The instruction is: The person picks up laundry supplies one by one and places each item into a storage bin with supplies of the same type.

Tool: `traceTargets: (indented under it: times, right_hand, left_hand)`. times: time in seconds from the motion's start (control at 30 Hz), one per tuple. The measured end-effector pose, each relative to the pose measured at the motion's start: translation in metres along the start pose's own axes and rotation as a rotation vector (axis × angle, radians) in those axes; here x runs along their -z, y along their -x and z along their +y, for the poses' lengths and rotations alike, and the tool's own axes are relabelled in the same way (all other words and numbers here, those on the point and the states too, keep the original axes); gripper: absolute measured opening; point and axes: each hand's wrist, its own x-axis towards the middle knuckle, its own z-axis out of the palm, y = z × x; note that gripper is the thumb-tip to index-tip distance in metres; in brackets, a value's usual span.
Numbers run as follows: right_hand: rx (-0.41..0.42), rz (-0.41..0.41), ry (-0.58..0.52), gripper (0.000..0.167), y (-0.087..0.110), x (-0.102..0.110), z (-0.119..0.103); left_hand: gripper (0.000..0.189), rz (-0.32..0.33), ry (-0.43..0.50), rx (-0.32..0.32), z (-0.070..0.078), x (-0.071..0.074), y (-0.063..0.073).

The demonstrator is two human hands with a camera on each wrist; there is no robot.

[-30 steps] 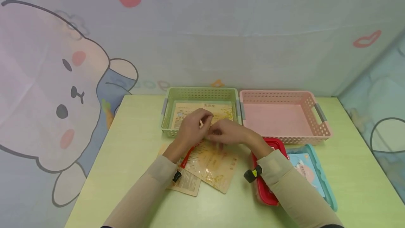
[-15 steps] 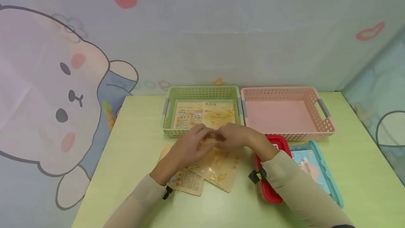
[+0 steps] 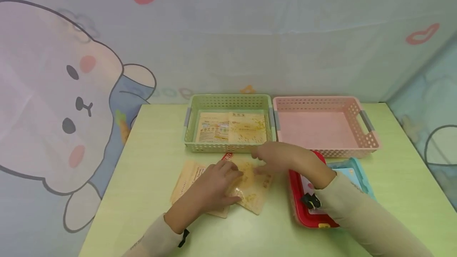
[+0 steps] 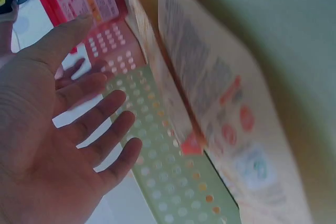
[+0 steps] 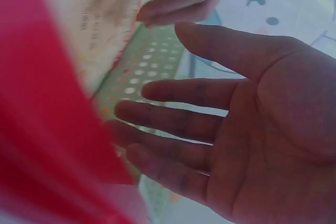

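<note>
In the head view my left hand hovers over a beige flat packet with gold print; I cannot tell whether it touches. The left wrist view shows that hand's fingers spread, holding nothing. A second beige packet lies partly beneath the first, half covered by the hand. My right hand is by the first packet's upper right corner, just in front of the green basket. Its fingers are extended with nothing in them in the right wrist view. Two similar packets lie side by side inside the basket.
A pink basket stands right of the green one. Under my right forearm is a red container with a printed packet in it. Beside it lies a teal tray holding a blue packet. A patterned cloth hangs behind the table.
My hands were together at the basket's front edge over the packet. They have come apart: the left moved down toward me, the right shifted right. A red strip on the packet shows now.
</note>
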Motion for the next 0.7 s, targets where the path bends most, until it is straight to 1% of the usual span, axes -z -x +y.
traceTargets:
  times: [0.1,0.2,0.3,0.37,0.43,0.5,0.6,0.63,0.7]
  right_hand:
    - [-0.021,0.013,-0.016,0.04,0.002,-0.005,0.004]
    - [-0.042,0.053,-0.01,0.041,0.004,-0.011,0.008]
    - [-0.053,0.075,0.0,0.037,0.006,-0.019,0.013]
    - [-0.066,0.07,-0.01,0.036,0.009,-0.023,0.014]
    - [-0.071,0.06,-0.024,0.035,0.01,-0.027,0.014]
    - [-0.076,0.059,-0.022,0.041,0.01,-0.03,0.013]
    - [-0.075,0.056,0.007,0.049,0.007,-0.033,0.012]
    - [-0.073,0.051,0.026,0.051,0.006,-0.034,0.012]
    - [-0.071,0.038,0.058,0.048,0.004,-0.035,0.012]
  left_hand:
    - [0.052,-0.013,-0.033,-0.029,0.008,-0.005,0.001]
    - [0.046,-0.022,-0.106,-0.06,0.016,-0.011,0.0]
    - [0.044,-0.043,-0.182,-0.09,0.025,-0.016,-0.001]
    - [0.042,-0.054,-0.221,-0.118,0.03,-0.02,-0.002]
    - [0.042,-0.05,-0.273,-0.151,0.035,-0.022,-0.003]
    - [0.041,-0.038,-0.327,-0.175,0.038,-0.025,-0.005]
    - [0.041,-0.042,-0.378,-0.174,0.042,-0.026,-0.009]
    - [0.042,-0.056,-0.381,-0.165,0.043,-0.026,-0.011]
    - [0.043,-0.093,-0.382,-0.145,0.045,-0.025,-0.015]
